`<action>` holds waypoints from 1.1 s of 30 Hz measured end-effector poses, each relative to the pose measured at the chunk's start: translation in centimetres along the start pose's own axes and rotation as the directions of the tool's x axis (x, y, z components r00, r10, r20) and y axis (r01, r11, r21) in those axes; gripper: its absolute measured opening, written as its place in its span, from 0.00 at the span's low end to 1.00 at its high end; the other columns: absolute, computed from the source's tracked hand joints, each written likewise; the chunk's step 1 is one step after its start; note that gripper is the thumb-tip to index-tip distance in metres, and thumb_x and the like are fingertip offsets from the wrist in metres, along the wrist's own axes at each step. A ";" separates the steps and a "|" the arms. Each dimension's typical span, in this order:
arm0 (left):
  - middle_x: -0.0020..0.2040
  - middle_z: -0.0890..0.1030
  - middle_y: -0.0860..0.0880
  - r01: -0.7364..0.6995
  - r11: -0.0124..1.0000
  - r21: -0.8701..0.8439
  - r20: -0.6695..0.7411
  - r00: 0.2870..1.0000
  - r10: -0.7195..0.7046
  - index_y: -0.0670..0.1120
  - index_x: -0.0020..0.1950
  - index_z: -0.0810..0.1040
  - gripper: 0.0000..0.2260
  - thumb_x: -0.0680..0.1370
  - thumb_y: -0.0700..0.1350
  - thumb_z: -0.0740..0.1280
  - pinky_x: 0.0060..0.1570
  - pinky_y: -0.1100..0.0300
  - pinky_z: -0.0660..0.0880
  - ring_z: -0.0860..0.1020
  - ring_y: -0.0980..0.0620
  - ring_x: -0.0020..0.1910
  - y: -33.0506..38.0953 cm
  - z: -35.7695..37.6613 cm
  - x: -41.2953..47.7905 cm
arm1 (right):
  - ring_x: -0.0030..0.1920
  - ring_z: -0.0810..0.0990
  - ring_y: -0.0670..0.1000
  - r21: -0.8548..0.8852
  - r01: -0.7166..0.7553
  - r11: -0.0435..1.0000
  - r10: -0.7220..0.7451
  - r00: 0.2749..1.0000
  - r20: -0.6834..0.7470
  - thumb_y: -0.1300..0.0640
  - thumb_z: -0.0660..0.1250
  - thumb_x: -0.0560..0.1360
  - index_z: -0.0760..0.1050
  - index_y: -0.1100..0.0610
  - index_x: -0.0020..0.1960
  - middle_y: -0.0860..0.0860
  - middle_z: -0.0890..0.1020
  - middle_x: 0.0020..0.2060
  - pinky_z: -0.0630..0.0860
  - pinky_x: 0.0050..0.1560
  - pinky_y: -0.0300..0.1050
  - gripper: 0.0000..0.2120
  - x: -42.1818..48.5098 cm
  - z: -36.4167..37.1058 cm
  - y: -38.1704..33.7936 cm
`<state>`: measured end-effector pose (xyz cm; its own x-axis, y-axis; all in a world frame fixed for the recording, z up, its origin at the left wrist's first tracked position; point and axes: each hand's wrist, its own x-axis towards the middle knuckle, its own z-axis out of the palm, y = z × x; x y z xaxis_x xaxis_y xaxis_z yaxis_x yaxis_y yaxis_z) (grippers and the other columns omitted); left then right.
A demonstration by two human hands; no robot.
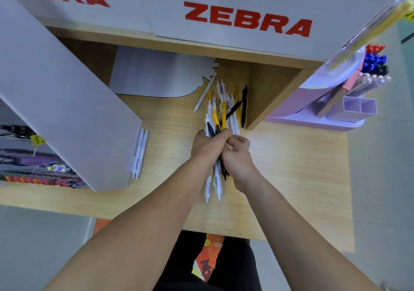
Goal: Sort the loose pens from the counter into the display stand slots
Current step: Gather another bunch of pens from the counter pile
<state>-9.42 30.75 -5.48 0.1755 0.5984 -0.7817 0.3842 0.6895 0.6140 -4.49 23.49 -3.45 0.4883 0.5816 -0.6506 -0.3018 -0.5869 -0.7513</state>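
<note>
Hardly started, from where I'm standing. The left grip (207, 147) and right grip (237, 154) are both clamped round a mixed bundle of pens (218, 185) over the bench (291, 167). A loose pile (226, 102) lies just behind it, and two white pens (140, 154) sit off to the left. The lilac display stand (313, 120) on the right holds some pens, but its front slots (358, 105) look empty.

My left hand (207, 147) and right hand (238, 156) grip a pen bundle (218, 185) above the counter (291, 167); loose pens (224, 102) lie at twelve o'clock, the display stand (358, 109) at two.
</note>
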 end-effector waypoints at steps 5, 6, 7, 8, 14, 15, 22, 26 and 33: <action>0.42 0.88 0.45 -0.002 0.999 -0.052 0.017 1.000 0.003 0.40 0.55 0.83 0.18 0.66 0.42 0.75 0.43 0.48 0.86 0.87 0.48 0.40 0.0 -0.6 0.0 | 0.56 0.86 0.47 0.266 -0.033 0.963 0.028 0.999 0.023 0.66 0.64 0.80 0.72 0.55 0.69 0.49 0.86 0.57 0.83 0.49 0.40 0.18 -0.7 0.2 0.6; 0.42 0.87 0.45 -0.001 0.998 -0.070 0.015 1.000 0.002 0.40 0.55 0.82 0.16 0.67 0.40 0.75 0.41 0.52 0.86 0.87 0.49 0.39 0.0 -0.8 -0.1 | 0.58 0.85 0.47 0.294 -0.051 0.954 0.037 0.998 0.053 0.68 0.63 0.80 0.71 0.56 0.71 0.50 0.85 0.59 0.82 0.49 0.39 0.21 -0.7 0.0 0.5; 0.42 0.87 0.45 0.007 0.997 -0.081 0.017 1.000 -0.006 0.40 0.54 0.82 0.15 0.68 0.38 0.76 0.40 0.54 0.85 0.86 0.49 0.39 0.1 -0.9 -0.3 | 0.61 0.83 0.47 0.314 -0.075 0.946 0.051 0.995 0.082 0.69 0.61 0.79 0.69 0.57 0.74 0.51 0.84 0.62 0.81 0.50 0.38 0.24 -0.5 -0.4 0.6; 0.42 0.86 0.45 0.015 0.996 -0.092 0.027 1.000 -0.013 0.41 0.54 0.82 0.15 0.68 0.37 0.77 0.40 0.52 0.85 0.86 0.49 0.39 0.2 -1.0 -0.4 | 0.64 0.81 0.48 0.349 -0.101 0.932 0.068 0.992 0.106 0.69 0.60 0.79 0.66 0.57 0.77 0.51 0.82 0.66 0.81 0.51 0.38 0.27 -0.2 -0.7 0.6; 0.43 0.86 0.41 0.014 0.982 -0.186 0.036 0.999 -0.007 0.39 0.54 0.82 0.13 0.71 0.36 0.77 0.41 0.43 0.86 0.87 0.42 0.39 0.0 -2.1 -0.5 | 0.59 0.85 0.55 0.267 -0.146 0.953 0.101 0.979 0.177 0.63 0.62 0.81 0.76 0.57 0.68 0.56 0.84 0.61 0.81 0.61 0.56 0.17 0.0 -1.6 1.3; 0.45 0.86 0.40 0.015 0.979 -0.205 0.040 0.999 -0.007 0.39 0.56 0.82 0.14 0.72 0.37 0.77 0.42 0.41 0.86 0.87 0.41 0.42 0.0 -2.2 -0.6 | 0.57 0.85 0.54 0.169 -0.149 0.974 0.111 0.970 0.215 0.59 0.62 0.82 0.78 0.55 0.65 0.55 0.86 0.57 0.80 0.63 0.57 0.14 -0.1 -1.4 1.2; 0.47 0.88 0.42 0.012 0.960 -0.280 0.050 0.999 0.002 0.42 0.56 0.84 0.12 0.76 0.44 0.79 0.36 0.51 0.84 0.88 0.45 0.41 0.0 -2.9 -0.7 | 0.41 0.84 0.57 -0.049 -0.180 0.983 0.186 0.931 0.314 0.39 0.59 0.83 0.76 0.53 0.61 0.57 0.85 0.49 0.83 0.40 0.54 0.20 -1.1 -1.4 0.5; 0.50 0.88 0.42 0.051 0.962 -0.267 0.084 0.996 -0.030 0.42 0.59 0.83 0.17 0.76 0.48 0.80 0.36 0.48 0.84 0.88 0.43 0.45 -0.7 -3.2 -0.9 | 0.32 0.81 0.55 -0.254 -0.017 0.967 0.098 0.946 0.309 0.38 0.57 0.83 0.71 0.56 0.57 0.57 0.82 0.45 0.75 0.29 0.46 0.21 -1.9 -1.7 0.9; 0.50 0.87 0.41 0.025 0.956 -0.293 0.001 1.000 -0.026 0.42 0.60 0.81 0.18 0.74 0.44 0.80 0.33 0.50 0.83 0.88 0.46 0.39 -1.4 -3.8 -0.1 | 0.24 0.73 0.42 -0.371 0.081 0.925 -0.044 0.993 0.107 0.42 0.59 0.84 0.73 0.59 0.55 0.57 0.79 0.38 0.67 0.23 0.38 0.19 -2.4 -2.5 2.1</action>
<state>-13.46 31.30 -5.88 0.1668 0.5799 -0.7974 0.1063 0.7934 0.5993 -4.25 19.47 -3.26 0.4106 0.6636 -0.6254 0.0639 -0.7051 -0.7062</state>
